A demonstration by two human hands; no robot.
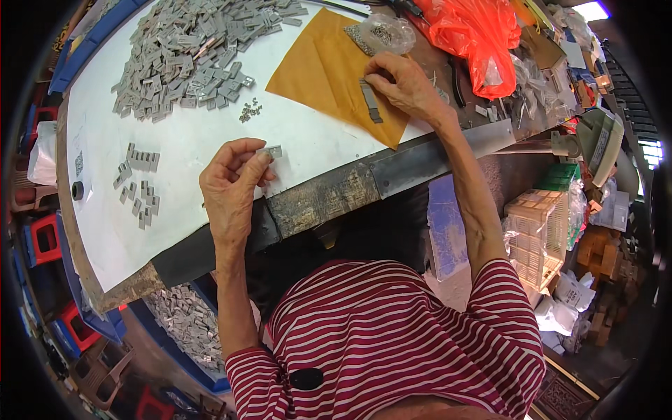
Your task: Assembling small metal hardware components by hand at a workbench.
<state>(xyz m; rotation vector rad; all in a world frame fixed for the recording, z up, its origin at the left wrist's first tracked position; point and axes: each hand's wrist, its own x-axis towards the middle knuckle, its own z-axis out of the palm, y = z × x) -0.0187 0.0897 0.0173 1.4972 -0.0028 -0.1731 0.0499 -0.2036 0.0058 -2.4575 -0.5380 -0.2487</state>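
Observation:
Between the thumb and fingers of my left hand (236, 175) is a small grey metal plate (275, 151), held above the white sheet near the table's front edge. My right hand (406, 82) is over the brown paper (308, 73), its fingers pinched together at the upper end of a short row of grey metal plates (372, 106). What the fingertips hold there, if anything, is hidden. A small cluster of tiny metal parts (250, 110) lies beyond my left hand. Further left, several plates (145, 161) are set out in short rows.
A large heap of grey plates (178, 59) covers the far left of the white sheet (105, 238). A clear bag of tiny parts (385, 33) and a red plastic bag (476, 42) lie at the far right. Below the table's left end stands a blue bin of plates (185, 325).

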